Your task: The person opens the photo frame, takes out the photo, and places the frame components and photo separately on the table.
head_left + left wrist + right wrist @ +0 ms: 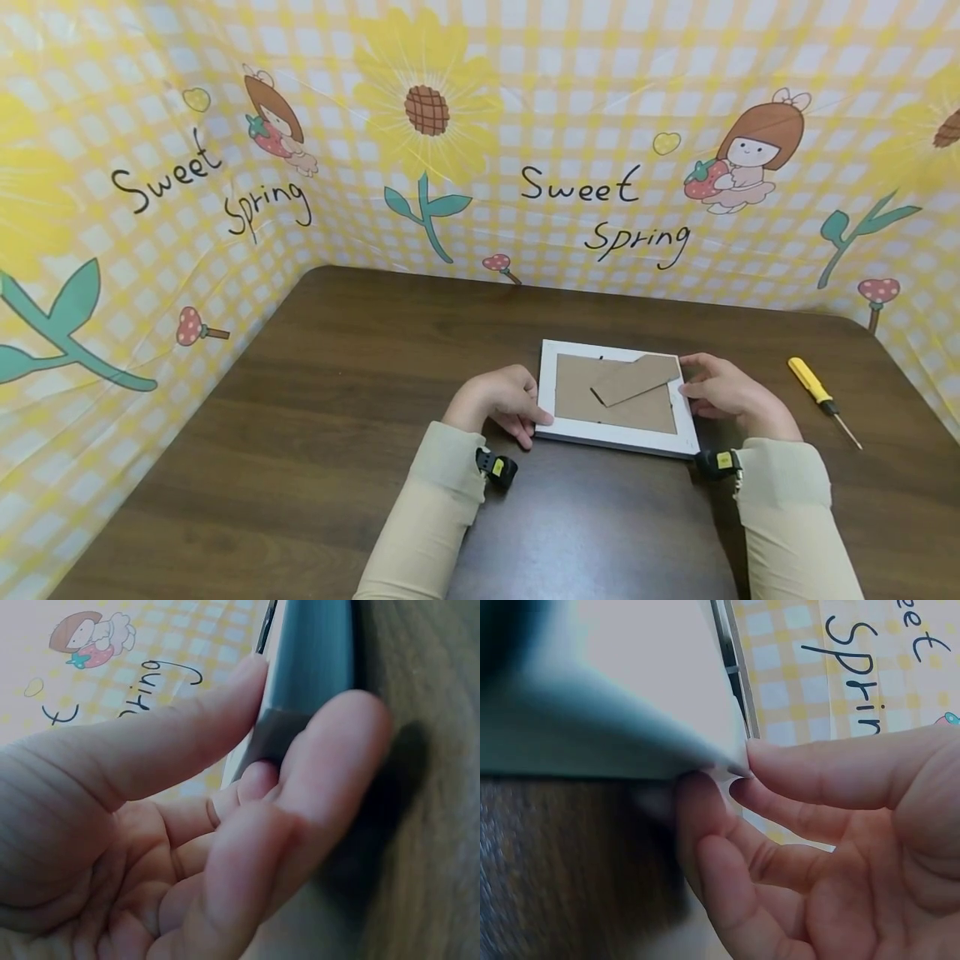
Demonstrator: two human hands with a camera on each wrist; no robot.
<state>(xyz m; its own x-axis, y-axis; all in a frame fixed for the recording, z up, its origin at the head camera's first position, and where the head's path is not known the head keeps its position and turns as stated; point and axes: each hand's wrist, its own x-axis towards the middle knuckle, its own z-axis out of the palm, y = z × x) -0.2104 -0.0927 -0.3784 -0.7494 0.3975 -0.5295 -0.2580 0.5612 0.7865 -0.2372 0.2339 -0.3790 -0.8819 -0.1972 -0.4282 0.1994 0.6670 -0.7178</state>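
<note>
A white picture frame (615,435) lies back side up, its brown backing board (573,387) showing. On the board, a brown stand flap (637,381) sits at a slant, reaching toward the upper right corner. My left hand (510,402) grips the frame's left edge near the lower corner, thumb on top and fingers at the side and below. At the right edge, my right hand (718,386) pinches the frame between thumb and fingers. Both wrist views show the frame edge close up, in the left wrist view the frame's side (311,660) between thumb and fingers.
A screwdriver (825,402) with a yellow handle lies on the brown table (300,433), right of the right hand. Behind and left of the table hangs a yellow checked cloth (480,167) with printed flowers and words. Each wrist carries a small black camera (497,468).
</note>
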